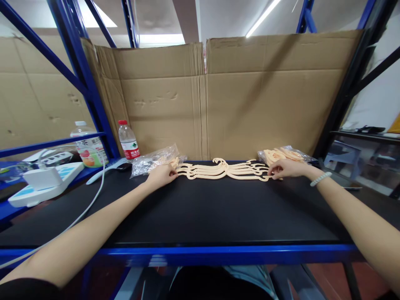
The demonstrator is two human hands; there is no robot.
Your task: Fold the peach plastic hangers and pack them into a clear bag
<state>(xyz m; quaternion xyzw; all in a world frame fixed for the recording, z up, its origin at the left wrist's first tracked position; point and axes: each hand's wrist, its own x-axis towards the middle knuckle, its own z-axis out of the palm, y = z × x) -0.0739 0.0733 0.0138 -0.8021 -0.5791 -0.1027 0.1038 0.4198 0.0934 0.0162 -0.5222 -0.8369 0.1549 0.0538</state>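
Note:
A flat stack of cream plastic hangers (223, 170) lies across the far middle of the black shelf surface (200, 216). My left hand (161, 174) pinches the stack's left end, fingers closed on it. My right hand (286, 168), with a white bead bracelet on its wrist, grips the right end the same way. Behind my right hand more hangers sit in a clear plastic bag (286, 155). A crumpled clear bag (154, 160) lies just behind my left hand.
Cardboard sheets (218, 96) wall off the back. At the left stand a small red-capped water bottle (128, 141), a larger bottle (89, 148), a white charger (40, 178) on a power strip, and a white cable (90, 200) across the surface. Blue shelf rail (200, 252) runs along the front.

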